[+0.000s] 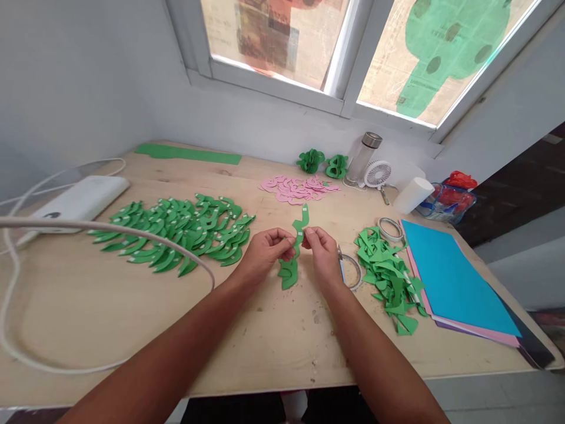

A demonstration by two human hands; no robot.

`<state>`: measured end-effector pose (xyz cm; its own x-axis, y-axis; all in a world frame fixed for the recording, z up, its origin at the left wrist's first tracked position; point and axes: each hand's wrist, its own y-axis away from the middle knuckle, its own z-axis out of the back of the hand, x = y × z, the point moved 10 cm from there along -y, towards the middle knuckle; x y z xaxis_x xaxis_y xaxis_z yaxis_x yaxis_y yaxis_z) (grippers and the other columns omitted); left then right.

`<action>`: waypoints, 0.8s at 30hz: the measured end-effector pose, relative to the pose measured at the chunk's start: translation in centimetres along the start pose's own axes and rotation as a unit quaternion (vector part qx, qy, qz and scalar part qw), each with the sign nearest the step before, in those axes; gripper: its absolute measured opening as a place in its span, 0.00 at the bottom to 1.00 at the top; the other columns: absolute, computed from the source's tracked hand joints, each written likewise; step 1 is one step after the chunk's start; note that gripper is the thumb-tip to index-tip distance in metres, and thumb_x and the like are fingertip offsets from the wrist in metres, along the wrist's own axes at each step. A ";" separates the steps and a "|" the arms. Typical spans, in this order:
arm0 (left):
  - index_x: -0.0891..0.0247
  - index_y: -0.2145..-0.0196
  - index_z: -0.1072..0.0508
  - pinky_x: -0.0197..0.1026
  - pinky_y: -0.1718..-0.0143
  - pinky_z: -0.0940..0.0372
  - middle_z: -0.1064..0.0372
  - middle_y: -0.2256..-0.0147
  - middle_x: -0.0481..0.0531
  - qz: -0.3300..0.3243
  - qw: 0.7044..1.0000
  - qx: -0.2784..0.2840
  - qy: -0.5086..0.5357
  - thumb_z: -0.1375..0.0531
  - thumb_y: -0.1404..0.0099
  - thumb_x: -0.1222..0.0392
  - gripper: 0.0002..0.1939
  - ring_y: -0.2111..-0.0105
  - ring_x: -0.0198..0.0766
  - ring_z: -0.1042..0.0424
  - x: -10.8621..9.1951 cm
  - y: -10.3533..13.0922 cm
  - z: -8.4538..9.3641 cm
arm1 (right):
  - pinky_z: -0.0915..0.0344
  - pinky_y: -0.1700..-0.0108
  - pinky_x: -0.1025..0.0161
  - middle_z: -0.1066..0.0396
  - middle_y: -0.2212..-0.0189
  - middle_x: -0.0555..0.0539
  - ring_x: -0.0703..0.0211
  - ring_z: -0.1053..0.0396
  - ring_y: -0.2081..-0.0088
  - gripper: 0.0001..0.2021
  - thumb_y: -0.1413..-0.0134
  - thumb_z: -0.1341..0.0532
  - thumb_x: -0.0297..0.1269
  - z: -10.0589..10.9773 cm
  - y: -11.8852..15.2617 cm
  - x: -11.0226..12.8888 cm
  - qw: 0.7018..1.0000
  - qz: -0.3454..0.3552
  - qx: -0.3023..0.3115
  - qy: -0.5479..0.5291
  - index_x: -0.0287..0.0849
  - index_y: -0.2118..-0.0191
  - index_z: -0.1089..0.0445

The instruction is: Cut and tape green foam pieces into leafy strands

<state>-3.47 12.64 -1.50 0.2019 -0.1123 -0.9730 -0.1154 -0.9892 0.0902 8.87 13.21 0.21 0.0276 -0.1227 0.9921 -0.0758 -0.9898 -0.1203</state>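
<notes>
Between my hands, over the middle of the table, is a wavy green paper cutout with small white patches on it. My left hand pinches its left edge between thumb and fingers. On the other side, the thumb and fingertips of my right hand are closed on the right edge, beside a white patch. A large spread of similar green cutouts, many with white patches, lies to the left. Close to my right wrist are a roll of tape and a blue cutter.
Green paper scraps and a second tape roll lie right, beside blue paper sheets. Pink cutouts, green paper balls, a bottle and a fan are behind. A white cable crosses the left.
</notes>
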 end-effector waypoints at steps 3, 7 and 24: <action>0.66 0.75 0.28 0.35 0.75 0.39 0.32 0.81 0.48 0.009 1.000 0.022 -0.008 0.35 0.51 0.54 0.12 0.79 0.31 0.35 0.3 -0.1 -0.4 | 0.45 0.70 0.66 0.42 0.81 0.56 0.66 0.44 0.76 0.12 0.54 0.39 0.45 -0.1 -0.1 -0.4 1.000 -0.008 0.005 -0.012 0.42 0.77 0.36; 0.66 0.74 0.28 0.35 0.77 0.39 0.31 0.80 0.48 0.014 1.000 0.015 -0.019 0.36 0.49 0.53 0.12 0.80 0.31 0.35 0.4 -0.1 -0.3 | 0.47 0.71 0.66 0.42 0.81 0.56 0.67 0.46 0.77 0.13 0.56 0.37 0.44 0.1 -0.2 -0.9 1.000 -0.014 0.000 -0.008 0.41 0.77 0.36; 0.65 0.76 0.32 0.32 0.83 0.43 0.32 0.83 0.48 0.044 0.995 0.050 -0.071 0.40 0.45 0.55 0.10 0.85 0.30 0.37 1.6 -0.1 -1.0 | 0.42 0.69 0.65 0.34 0.79 0.52 0.64 0.40 0.74 0.15 0.56 0.37 0.48 2.7 -0.5 -0.4 0.995 -0.007 -0.103 -0.017 0.39 0.76 0.30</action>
<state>-2.18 12.51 -2.87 0.0476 -0.1758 -0.9833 -0.2246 -0.9611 0.1609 11.58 13.57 -0.22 0.0643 -0.1158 0.9912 -0.2777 -0.9561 -0.0937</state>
